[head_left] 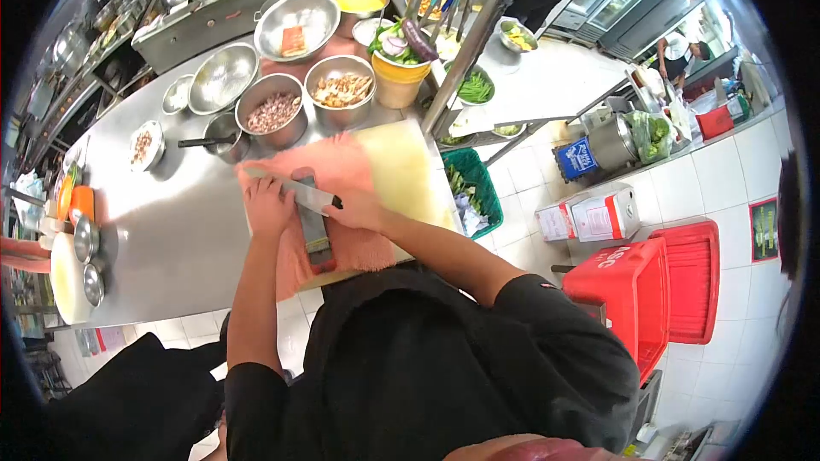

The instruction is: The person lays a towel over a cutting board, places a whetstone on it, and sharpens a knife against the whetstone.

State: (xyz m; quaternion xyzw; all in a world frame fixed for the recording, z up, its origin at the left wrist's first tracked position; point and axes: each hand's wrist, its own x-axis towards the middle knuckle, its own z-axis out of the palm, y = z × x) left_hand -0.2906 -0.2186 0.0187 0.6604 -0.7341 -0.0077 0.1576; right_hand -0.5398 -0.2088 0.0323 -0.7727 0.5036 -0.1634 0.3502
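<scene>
A wide-bladed knife (309, 196) lies across a dark sharpening stone (314, 235), which rests lengthwise on a pink cloth (342, 162). Under the cloth is a pale yellow cutting board (401, 166). My right hand (357, 209) is closed round the knife's dark handle, to the right of the stone. The fingers of my left hand (268, 203) are spread and press on the blade near its tip, left of the stone. Part of the stone is hidden by the blade.
Metal bowls of chopped food (272, 111) and a yellow bucket of vegetables (399, 81) stand behind the board. A metal post (483, 30) rises at the right. Beside the table are a green basket (491, 196) and a red bin (628, 290). Someone in black is at lower left.
</scene>
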